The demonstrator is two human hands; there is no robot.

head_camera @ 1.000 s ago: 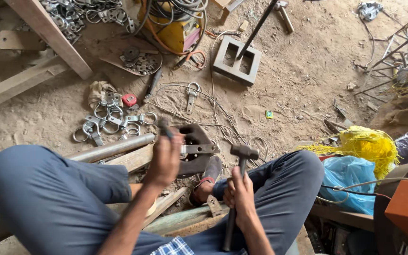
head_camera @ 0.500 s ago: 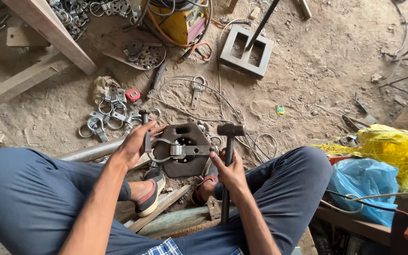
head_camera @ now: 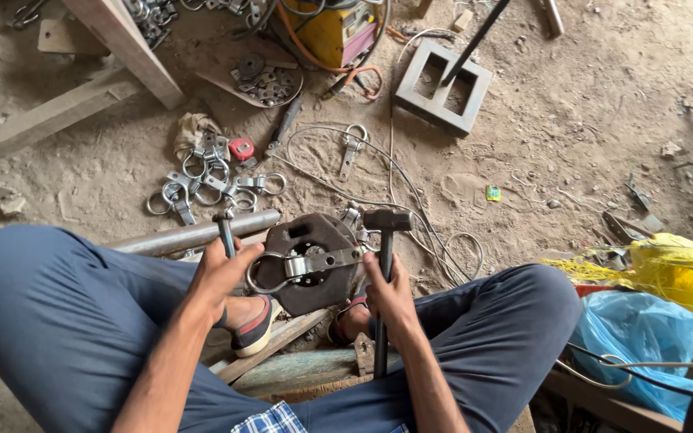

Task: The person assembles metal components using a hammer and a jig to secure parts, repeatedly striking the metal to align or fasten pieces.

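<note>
Hammer (head_camera: 386,232), heavy & stiff w/ weight up top, is gripped mid-handle by right hand (head_camera: 391,293) over round iron plate (head_camera: 310,261); punch (head_camera: 224,232) is clenched in left hand (head_camera: 220,273).

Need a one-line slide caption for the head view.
Seated person, left hand on a punch, right hand gripping a hammer, over a ring clamp on a round steel block.

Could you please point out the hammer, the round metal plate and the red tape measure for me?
hammer (head_camera: 387,220): head view, on its dark head.
round metal plate (head_camera: 308,232): head view, upper face.
red tape measure (head_camera: 241,148): head view, its casing.
</note>
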